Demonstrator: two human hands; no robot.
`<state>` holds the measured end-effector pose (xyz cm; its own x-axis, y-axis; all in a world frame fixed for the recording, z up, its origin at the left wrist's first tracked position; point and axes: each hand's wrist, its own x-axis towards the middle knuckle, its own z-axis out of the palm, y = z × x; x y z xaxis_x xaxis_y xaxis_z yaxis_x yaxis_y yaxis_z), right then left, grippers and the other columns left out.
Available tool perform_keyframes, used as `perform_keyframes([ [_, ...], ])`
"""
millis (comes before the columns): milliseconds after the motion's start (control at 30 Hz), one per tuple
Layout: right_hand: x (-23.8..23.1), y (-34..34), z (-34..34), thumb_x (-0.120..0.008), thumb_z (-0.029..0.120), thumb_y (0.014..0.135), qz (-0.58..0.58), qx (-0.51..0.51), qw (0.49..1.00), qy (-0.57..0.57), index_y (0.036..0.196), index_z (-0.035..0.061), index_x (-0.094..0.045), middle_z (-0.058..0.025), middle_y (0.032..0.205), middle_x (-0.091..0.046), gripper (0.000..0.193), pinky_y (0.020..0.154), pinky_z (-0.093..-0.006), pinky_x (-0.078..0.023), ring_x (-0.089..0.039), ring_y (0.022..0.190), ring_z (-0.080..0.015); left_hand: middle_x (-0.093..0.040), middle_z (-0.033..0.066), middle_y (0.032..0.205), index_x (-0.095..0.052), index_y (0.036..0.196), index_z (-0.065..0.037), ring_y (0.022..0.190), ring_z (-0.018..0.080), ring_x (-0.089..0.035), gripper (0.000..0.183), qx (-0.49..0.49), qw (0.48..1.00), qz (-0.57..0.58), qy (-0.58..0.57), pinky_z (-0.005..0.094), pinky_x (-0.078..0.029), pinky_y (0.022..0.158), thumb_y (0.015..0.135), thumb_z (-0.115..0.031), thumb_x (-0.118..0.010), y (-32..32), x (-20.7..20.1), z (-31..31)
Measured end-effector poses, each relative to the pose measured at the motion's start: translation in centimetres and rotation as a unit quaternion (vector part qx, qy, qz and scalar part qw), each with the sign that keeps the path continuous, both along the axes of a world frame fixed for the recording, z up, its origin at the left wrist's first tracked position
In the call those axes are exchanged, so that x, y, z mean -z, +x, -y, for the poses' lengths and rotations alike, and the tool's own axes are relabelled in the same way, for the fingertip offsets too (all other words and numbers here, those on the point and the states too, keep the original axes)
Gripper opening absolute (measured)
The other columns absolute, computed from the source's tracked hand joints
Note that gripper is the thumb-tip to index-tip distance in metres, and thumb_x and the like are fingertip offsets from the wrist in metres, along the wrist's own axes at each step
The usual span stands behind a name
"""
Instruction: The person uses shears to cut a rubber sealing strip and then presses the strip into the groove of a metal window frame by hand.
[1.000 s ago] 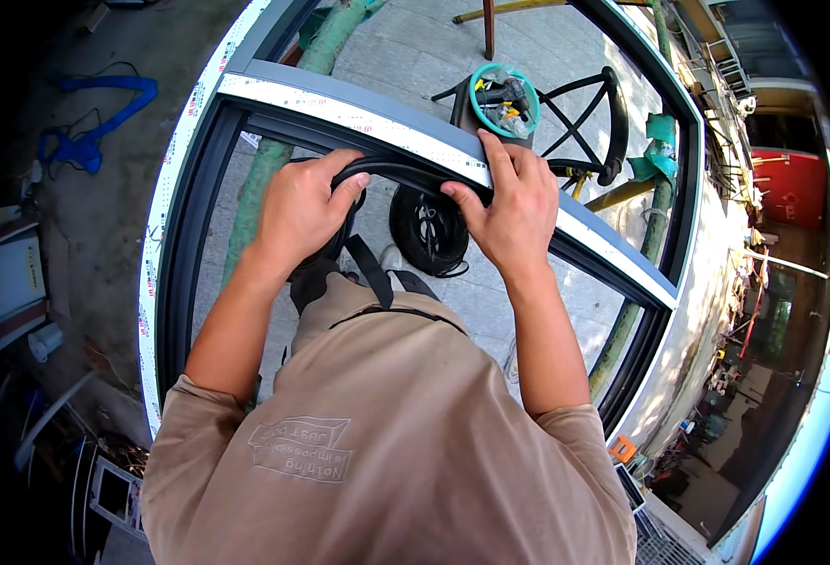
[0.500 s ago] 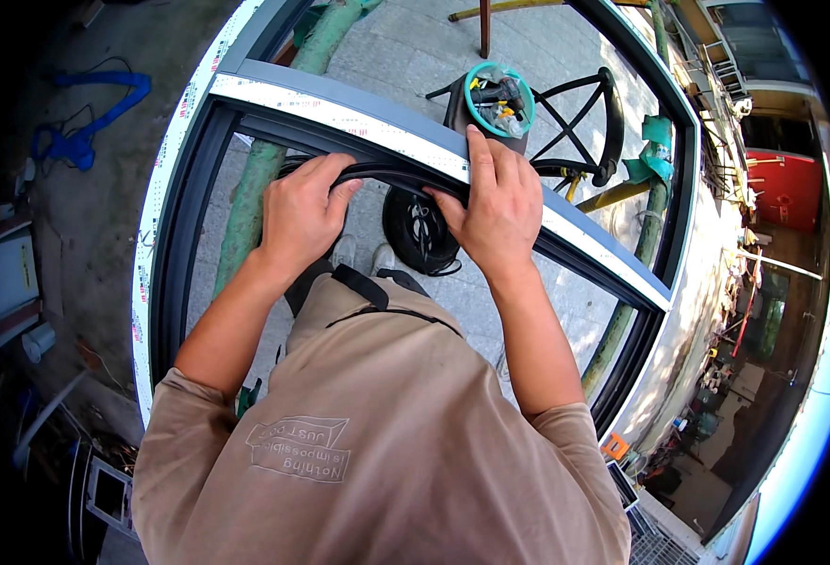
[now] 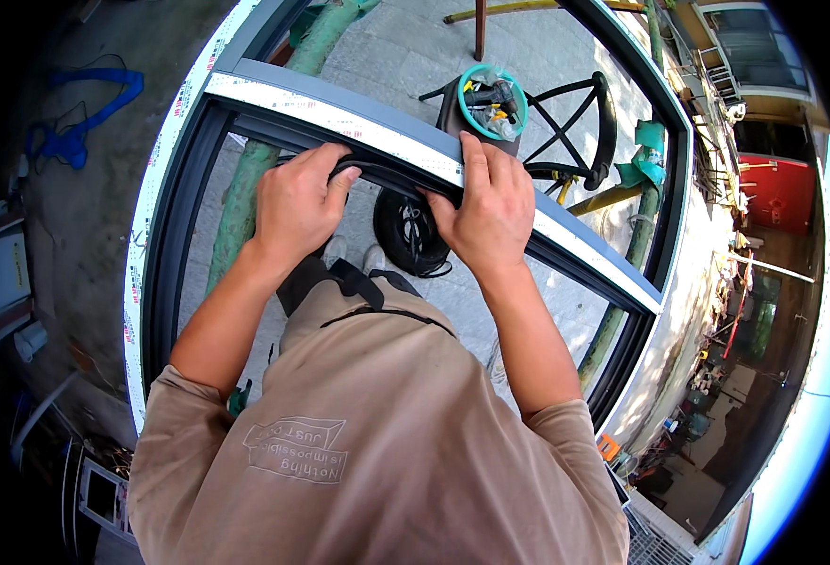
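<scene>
1. Left hand and right hand, two in all, have been brought slightly closer together since the earlier view.
2. At upper centre, one black strip is pinched in the nearly closed left hand; one crossbar is clasped by the half-curled right hand, presumably so the bowed strip is steadied.
3. One teal tub is seen above right; one black coil, near centre.

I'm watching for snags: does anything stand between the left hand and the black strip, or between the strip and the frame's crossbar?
Nothing visible does. The left hand holds the black strip, which runs close along the near side of the crossbar; the right hand lies over the crossbar. The blue-green tub sits beyond it.
</scene>
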<state>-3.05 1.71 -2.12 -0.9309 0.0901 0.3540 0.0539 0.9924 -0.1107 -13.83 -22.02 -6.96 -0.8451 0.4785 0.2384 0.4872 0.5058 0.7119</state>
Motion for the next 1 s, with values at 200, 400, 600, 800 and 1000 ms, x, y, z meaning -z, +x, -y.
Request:
perform_keyframes([
  [200, -0.4, -1.8, 1.9, -0.1, 0.034, 0.078, -0.001, -0.029, 1.0, -0.001, 0.156, -0.003, -0.061, -0.017, 0.133, -0.07, 0.095, 0.107, -0.0485, -0.051, -0.067, 0.12, -0.0371, -0.083, 0.0204, 0.108, -0.08, 0.12, -0.005, 0.097, 0.0453, -0.08, 0.023, -0.004, 1.0, 0.003, 0.001, 0.0524, -0.062, 0.081, 0.103, -0.02, -0.081, -0.3, 0.1, -0.1],
  [400, 0.4, -3.3, 3.4, -0.098, 0.035, 0.081, -0.013, -0.035, 0.999, -0.001, 0.153, -0.0016, -0.065, -0.0157, 0.132, -0.07, 0.087, 0.105, -0.047, -0.052, -0.067, 0.118, -0.0356, -0.083, 0.0213, 0.106, -0.08, 0.118, -0.004, 0.096, 0.0454, -0.08, 0.023, -0.006, 1.0, 0.004, -0.003, 0.0529, -0.062, 0.08, 0.102, -0.019, -0.082, -0.5, -0.1, -0.2],
  [600, 0.7, -3.7, 3.5, -0.098, 0.033, 0.079, -0.013, -0.032, 0.999, 0.0, 0.149, -0.0003, -0.065, -0.0166, 0.131, -0.07, 0.084, 0.105, -0.0476, -0.052, -0.067, 0.118, -0.0364, -0.083, 0.0214, 0.102, -0.08, 0.116, -0.004, 0.093, 0.0452, -0.08, 0.022, 0.005, 1.0, -0.008, -0.008, 0.0532, -0.062, 0.079, 0.101, -0.019, -0.082, -0.9, -0.3, -0.1],
  [800, 0.0, -4.2, 4.5, -0.097, 0.031, 0.079, 0.014, -0.019, 1.0, -0.002, 0.154, -0.0015, -0.06, -0.0175, 0.129, -0.068, 0.09, 0.106, -0.0479, -0.051, -0.066, 0.118, -0.0374, -0.082, 0.0211, 0.101, -0.079, 0.114, -0.005, 0.091, 0.0448, -0.08, 0.02, -0.008, 1.0, -0.018, 0.003, 0.0532, -0.062, 0.076, 0.1, -0.019, -0.083, -0.6, 0.6, -0.3],
  [1000, 0.3, -5.3, 5.3, -0.095, 0.026, 0.082, -0.016, -0.051, 0.999, -0.004, 0.149, -0.0025, -0.061, -0.0172, 0.126, -0.069, 0.081, 0.102, -0.0482, -0.052, -0.067, 0.114, -0.0374, -0.082, 0.0221, 0.101, -0.078, 0.112, -0.003, 0.091, 0.0457, -0.08, 0.02, -0.005, 1.0, -0.01, 0.023, 0.0537, -0.062, 0.077, 0.1, -0.019, -0.084, -0.5, 0.7, -0.7],
])
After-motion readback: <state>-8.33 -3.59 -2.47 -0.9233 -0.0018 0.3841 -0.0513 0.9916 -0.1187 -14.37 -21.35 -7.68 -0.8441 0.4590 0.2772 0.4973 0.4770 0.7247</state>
